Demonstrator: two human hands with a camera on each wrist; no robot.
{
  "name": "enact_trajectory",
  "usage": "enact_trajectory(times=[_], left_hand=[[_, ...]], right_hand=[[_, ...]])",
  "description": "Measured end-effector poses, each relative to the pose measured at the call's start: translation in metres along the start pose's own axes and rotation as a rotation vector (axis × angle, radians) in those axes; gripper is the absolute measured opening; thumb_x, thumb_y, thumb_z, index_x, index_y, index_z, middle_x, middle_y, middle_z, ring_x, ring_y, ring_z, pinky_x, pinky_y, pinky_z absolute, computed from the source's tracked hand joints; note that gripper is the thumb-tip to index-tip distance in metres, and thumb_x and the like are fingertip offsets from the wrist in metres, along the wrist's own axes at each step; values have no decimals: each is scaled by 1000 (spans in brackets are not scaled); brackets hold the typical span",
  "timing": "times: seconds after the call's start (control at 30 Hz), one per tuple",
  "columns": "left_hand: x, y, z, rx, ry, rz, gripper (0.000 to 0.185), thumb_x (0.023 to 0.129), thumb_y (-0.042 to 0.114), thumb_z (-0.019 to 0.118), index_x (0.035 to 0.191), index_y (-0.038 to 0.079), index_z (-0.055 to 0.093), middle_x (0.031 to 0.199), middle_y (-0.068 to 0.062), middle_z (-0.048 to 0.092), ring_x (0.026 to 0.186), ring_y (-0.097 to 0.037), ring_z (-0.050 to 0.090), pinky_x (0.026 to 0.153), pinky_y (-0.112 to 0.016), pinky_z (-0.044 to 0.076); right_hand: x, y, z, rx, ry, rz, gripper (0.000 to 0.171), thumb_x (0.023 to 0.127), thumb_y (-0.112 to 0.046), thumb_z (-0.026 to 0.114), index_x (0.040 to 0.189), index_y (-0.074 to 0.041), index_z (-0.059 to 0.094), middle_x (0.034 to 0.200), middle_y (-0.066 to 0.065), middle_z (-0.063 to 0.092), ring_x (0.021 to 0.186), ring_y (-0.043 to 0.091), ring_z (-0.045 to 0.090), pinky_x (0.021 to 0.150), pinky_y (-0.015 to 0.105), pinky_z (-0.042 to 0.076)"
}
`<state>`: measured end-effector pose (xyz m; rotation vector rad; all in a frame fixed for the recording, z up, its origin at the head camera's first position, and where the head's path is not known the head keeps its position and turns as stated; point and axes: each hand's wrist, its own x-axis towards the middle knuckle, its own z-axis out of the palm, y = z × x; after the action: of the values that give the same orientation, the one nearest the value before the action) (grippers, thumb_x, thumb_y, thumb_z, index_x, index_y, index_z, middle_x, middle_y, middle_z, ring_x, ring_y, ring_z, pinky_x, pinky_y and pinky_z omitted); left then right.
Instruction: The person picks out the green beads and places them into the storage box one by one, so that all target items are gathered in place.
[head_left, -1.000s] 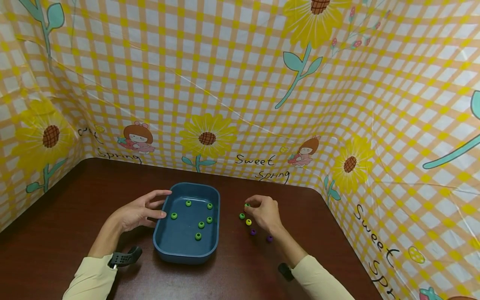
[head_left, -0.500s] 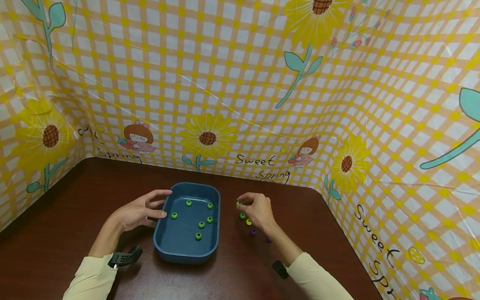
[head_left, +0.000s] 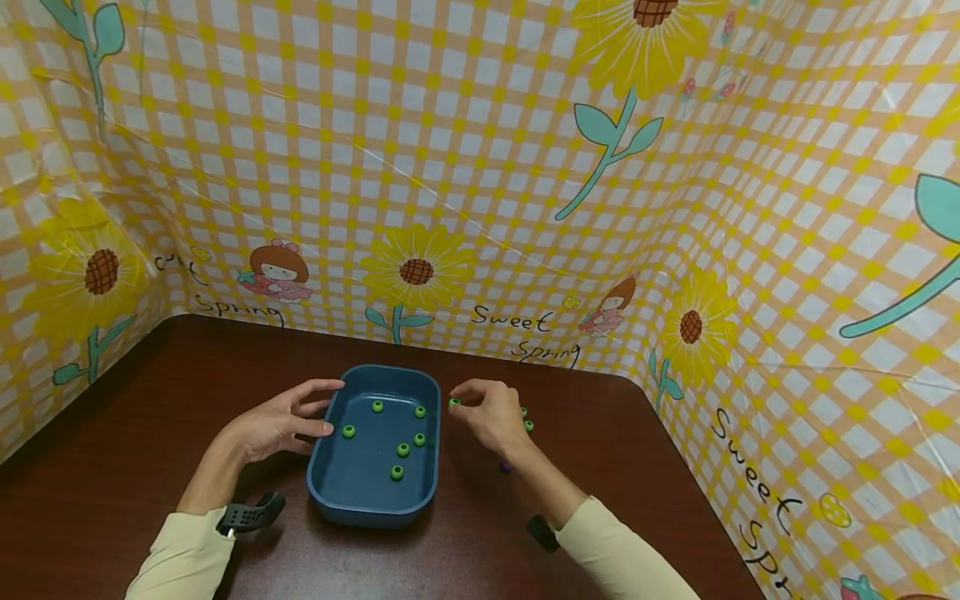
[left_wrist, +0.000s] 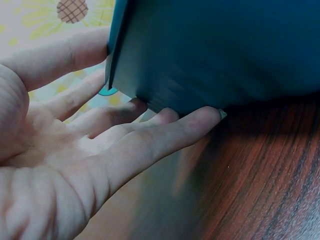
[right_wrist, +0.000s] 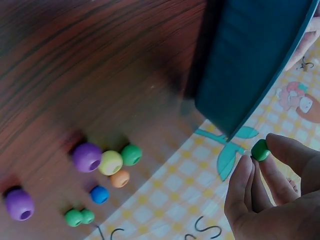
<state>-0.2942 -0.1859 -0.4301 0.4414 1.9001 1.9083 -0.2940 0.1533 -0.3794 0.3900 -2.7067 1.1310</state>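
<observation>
Reading "Sweet Spring" [head_left: 525, 333], the backdrop [head_left: 480, 167] rises behind the tray [head_left: 360, 508].

Readable text, all of it printed on the checked sunflower backdrop [head_left: 480, 167] around my table:

- "Sweet Spring", black script, back wall, right of the middle sunflower [head_left: 416, 271], beside a cartoon girl [head_left: 609, 304].
- "Spring", beneath a partly cut word I cannot make out, back wall at left, beside the other cartoon girl [head_left: 277, 271].
- "Sweet Spr…", right wall, running down and cut off by the frame edge.

No brands, numbers or labels elsewhere.
</observation>
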Motion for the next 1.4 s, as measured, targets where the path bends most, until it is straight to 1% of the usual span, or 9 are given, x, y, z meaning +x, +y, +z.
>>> enact_trajectory(times=[0.13,0.3,0.47,0.7,0.87,0.93,1.1,1.2,1.4], left_hand=[[0,1,0,4,1,-2,80,95,5,68,159,5,20,161,-34,26,125,-45,60,93,-65,53],[0,2,1,2,4,-5,80,95,5,68,159,5,21,161,-34,26,124,-44,61,93,-64,53],[-1,2,1,0,7,-9,80,95,5,68,159,6,21,161,-34,26,123,-44,61,93,-64,53],[-2,2,0,-1,7,-7,79,95,5,68,159,6,22,161,-33,27,124,-45,60,93,-64,53],[-2,2,0,-3,0,-3,79,95,5,68,159,6,21,161,-34,27,125,-46,60,93,-65,53],[-1,2,0,-1,0,-4,79,95,5,68,159,6,21,161,-34,26,125,-46,60,93,-65,53],[-1,3,0,1,2,-8,80,95,6,69,159,6,21,161,-33,26,124,-45,60,93,-64,53],[0,3,0,-2,2,-10,80,95,6,69,159,7,21,161,-33,26,124,-46,60,93,-64,53],[1,2,0,-4,2,-15,81,94,6,70,159,7,21,161,-33,26,123,-46,61,93,-64,53]], right_hand=[[1,-7,4,18,-19,-22,17,87,-10,78,103,-7,78,93,6,78,78,18,72,69,34,57],[0,-15,9,29,-42,-22,18,87,-12,77,105,-8,78,94,5,79,81,18,73,70,34,58],[0,-21,14,40,-56,-28,16,88,-12,77,104,-10,79,94,5,79,83,18,73,69,31,57],[0,-29,22,73,-96,-57,16,89,-11,77,104,-5,78,93,8,79,86,23,74,66,28,57],[-2,-31,29,59,-114,-47,14,89,-13,77,102,-11,79,93,4,79,90,21,74,69,28,58],[-3,-32,31,52,-120,-48,13,89,-13,78,102,-13,79,93,3,79,89,20,74,68,28,58],[-5,-33,36,47,-136,-64,14,89,-14,78,102,-11,79,93,5,79,84,18,73,63,25,57],[-5,-33,39,39,-136,-57,12,89,-15,78,101,-13,80,92,4,79,81,16,73,61,23,56],[-5,-32,43,37,-132,-51,11,89,-15,78,99,-14,80,90,4,78,77,13,71,60,24,55]])
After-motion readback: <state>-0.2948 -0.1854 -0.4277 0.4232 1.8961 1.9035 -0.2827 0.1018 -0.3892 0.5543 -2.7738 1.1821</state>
